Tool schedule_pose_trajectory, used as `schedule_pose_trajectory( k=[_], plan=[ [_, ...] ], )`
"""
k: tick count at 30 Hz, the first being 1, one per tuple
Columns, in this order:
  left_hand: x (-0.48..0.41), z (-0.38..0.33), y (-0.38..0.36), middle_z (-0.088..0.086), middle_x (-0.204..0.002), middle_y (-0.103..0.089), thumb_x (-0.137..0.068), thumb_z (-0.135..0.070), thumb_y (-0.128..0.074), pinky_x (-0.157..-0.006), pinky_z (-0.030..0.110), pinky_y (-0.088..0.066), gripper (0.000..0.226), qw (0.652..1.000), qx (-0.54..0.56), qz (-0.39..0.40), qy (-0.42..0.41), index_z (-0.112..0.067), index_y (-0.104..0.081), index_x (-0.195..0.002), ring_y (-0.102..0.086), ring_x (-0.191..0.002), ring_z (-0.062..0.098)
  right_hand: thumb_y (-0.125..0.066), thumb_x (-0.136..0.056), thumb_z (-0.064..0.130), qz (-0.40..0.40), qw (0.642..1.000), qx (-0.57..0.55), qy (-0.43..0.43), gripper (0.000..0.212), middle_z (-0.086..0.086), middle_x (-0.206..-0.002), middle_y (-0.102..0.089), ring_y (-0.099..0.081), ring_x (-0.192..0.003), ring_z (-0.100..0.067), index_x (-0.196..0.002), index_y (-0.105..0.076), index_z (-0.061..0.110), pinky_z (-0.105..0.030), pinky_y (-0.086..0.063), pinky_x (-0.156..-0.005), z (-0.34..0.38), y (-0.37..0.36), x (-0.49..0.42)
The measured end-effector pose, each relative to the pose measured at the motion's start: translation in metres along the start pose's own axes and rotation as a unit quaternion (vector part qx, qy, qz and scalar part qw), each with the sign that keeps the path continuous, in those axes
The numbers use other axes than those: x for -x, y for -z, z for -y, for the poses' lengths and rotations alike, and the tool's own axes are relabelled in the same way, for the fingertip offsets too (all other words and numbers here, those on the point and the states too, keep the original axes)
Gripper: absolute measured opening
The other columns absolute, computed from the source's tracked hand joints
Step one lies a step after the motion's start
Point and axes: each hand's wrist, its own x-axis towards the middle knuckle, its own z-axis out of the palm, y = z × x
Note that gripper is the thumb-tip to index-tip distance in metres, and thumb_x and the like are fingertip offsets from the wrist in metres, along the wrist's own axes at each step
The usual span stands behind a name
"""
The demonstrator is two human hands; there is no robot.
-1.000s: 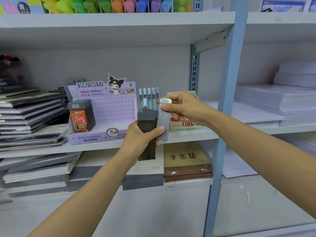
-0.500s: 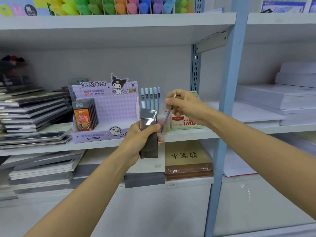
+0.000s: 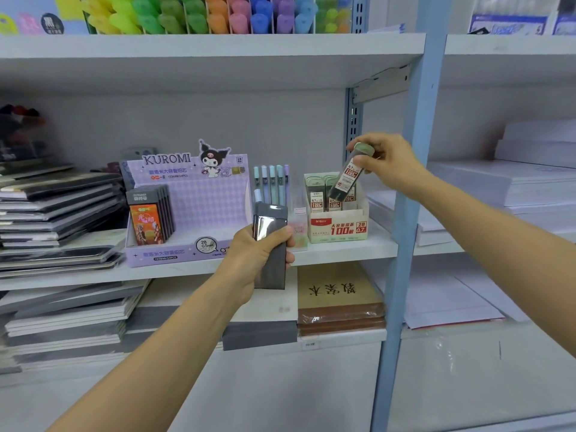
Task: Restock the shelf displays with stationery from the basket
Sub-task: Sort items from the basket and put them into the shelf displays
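My right hand (image 3: 391, 165) pinches a pencil-lead case (image 3: 346, 179) by its pale cap. The case is tilted, with its lower end over the cases standing in the white 0.7 lead display box (image 3: 338, 229) on the middle shelf (image 3: 343, 249). My left hand (image 3: 249, 257) wraps around a dark glossy pack (image 3: 269, 275), upright at the near shelf edge, between the purple Kuromi display (image 3: 199, 201) and the white box.

Bright, even indoor light comes from above; the upper shelf (image 3: 212, 45) casts a soft shadow on the back wall (image 3: 187, 120). Glare streaks the shiny dark pack (image 3: 270, 254) in my left hand (image 3: 249, 260). The lead tube (image 3: 347, 179) in my right hand (image 3: 389, 163) is slightly motion-smeared. Shelf lines bow toward the edges, and the notebook stacks (image 3: 56, 207) look soft.
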Motion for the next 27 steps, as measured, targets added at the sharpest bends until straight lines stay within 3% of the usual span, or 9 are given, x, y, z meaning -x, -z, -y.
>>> schedule_pose_trajectory(
  k=[2, 7, 12, 14, 16, 20, 23, 25, 27],
  plan=[
    [-0.001, 0.000, 0.000, 0.004, -0.073, -0.071, -0.087, -0.023, -0.070, -0.055, 0.029, -0.056, 0.021, 1.000, 0.012, 0.001, 0.022, -0.009, -0.062, -0.100, -0.064, -0.056, 0.016, -0.061, -0.091, 0.006, 0.015, 1.000, 0.023, 0.003, 0.018, 0.001, -0.099, -0.065, -0.062, -0.090, -0.012, -0.104, -0.066, 0.018, -0.026, -0.054, -0.080, -0.006, -0.006, 0.001],
    [-0.001, 0.000, -0.001, 0.007, -0.077, -0.071, -0.088, -0.013, -0.054, -0.053, 0.029, -0.053, 0.018, 0.997, 0.050, 0.021, 0.058, -0.005, -0.059, -0.103, -0.062, -0.056, 0.019, -0.056, -0.095, 0.008, 0.050, 0.999, 0.010, -0.005, 0.020, 0.001, -0.106, -0.064, -0.062, -0.100, -0.017, -0.106, -0.063, 0.023, -0.030, -0.054, -0.082, -0.014, -0.019, 0.000],
    [0.000, 0.001, -0.001, 0.005, -0.085, -0.074, -0.094, -0.007, -0.051, -0.058, 0.029, -0.057, 0.018, 0.998, 0.024, 0.061, 0.019, -0.004, -0.060, -0.110, -0.068, -0.066, 0.017, -0.050, -0.099, 0.010, 0.117, 0.990, 0.074, -0.024, 0.029, -0.002, -0.116, -0.062, -0.061, -0.100, -0.018, -0.125, -0.060, 0.018, -0.023, -0.053, -0.079, -0.019, -0.030, -0.007],
    [0.000, 0.002, -0.001, 0.006, -0.091, -0.076, -0.095, -0.009, -0.056, -0.061, 0.028, -0.058, 0.018, 0.998, 0.015, 0.067, 0.004, -0.006, -0.061, -0.112, -0.071, -0.071, 0.016, -0.054, -0.097, 0.011, 0.090, 0.992, 0.079, -0.043, 0.031, -0.005, -0.117, -0.059, -0.061, -0.098, -0.022, -0.127, -0.055, 0.018, -0.029, -0.054, -0.081, -0.020, -0.036, -0.009],
    [0.001, 0.003, -0.001, 0.006, -0.095, -0.076, -0.093, -0.014, -0.061, -0.066, 0.030, -0.060, 0.022, 0.998, 0.010, 0.064, -0.002, -0.008, -0.061, -0.115, -0.071, -0.073, 0.016, -0.059, -0.094, 0.011, 0.070, 0.993, 0.077, -0.064, 0.024, -0.006, -0.112, -0.058, -0.061, -0.095, -0.023, -0.116, -0.055, 0.018, -0.035, -0.054, -0.084, -0.021, -0.041, -0.008],
    [0.001, 0.004, 0.002, 0.005, -0.099, -0.076, -0.091, -0.020, -0.065, -0.078, 0.037, -0.058, 0.028, 0.999, -0.006, 0.054, -0.003, -0.012, -0.061, -0.117, -0.072, -0.077, 0.016, -0.064, -0.091, 0.015, 0.014, 0.990, 0.129, -0.050, 0.021, -0.003, -0.114, -0.054, -0.055, -0.096, -0.016, -0.112, -0.064, 0.014, -0.026, -0.045, -0.085, -0.017, -0.051, -0.002],
    [0.001, 0.004, 0.004, 0.004, -0.097, -0.076, -0.091, -0.019, -0.065, -0.068, 0.032, -0.059, 0.027, 0.999, -0.006, 0.051, -0.008, -0.012, -0.061, -0.117, -0.072, -0.077, 0.015, -0.062, -0.092, 0.027, -0.045, 0.998, 0.044, -0.016, 0.018, 0.004, -0.105, -0.056, -0.054, -0.079, -0.004, -0.109, -0.063, 0.022, -0.019, -0.044, -0.074, 0.009, -0.056, 0.011],
    [0.001, 0.004, 0.005, 0.005, -0.097, -0.076, -0.091, -0.018, -0.065, -0.064, 0.028, -0.057, 0.028, 0.999, -0.010, 0.049, -0.015, -0.011, -0.061, -0.117, -0.072, -0.076, 0.015, -0.062, -0.089, 0.041, 0.052, 0.994, -0.086, -0.038, 0.019, 0.004, -0.098, -0.063, -0.055, -0.060, 0.002, -0.100, -0.061, 0.026, -0.015, -0.046, -0.057, 0.033, -0.065, 0.024],
    [0.002, 0.005, 0.007, 0.006, -0.096, -0.076, -0.091, -0.019, -0.065, -0.060, 0.028, -0.056, 0.028, 0.999, -0.008, 0.043, -0.020, -0.009, -0.061, -0.117, -0.072, -0.074, 0.016, -0.067, -0.080, 0.050, 0.175, 0.967, -0.166, -0.077, 0.035, 0.001, -0.095, -0.068, -0.053, -0.049, -0.003, -0.101, -0.063, 0.022, -0.016, -0.042, -0.044, 0.053, -0.078, 0.036]
  ],
)
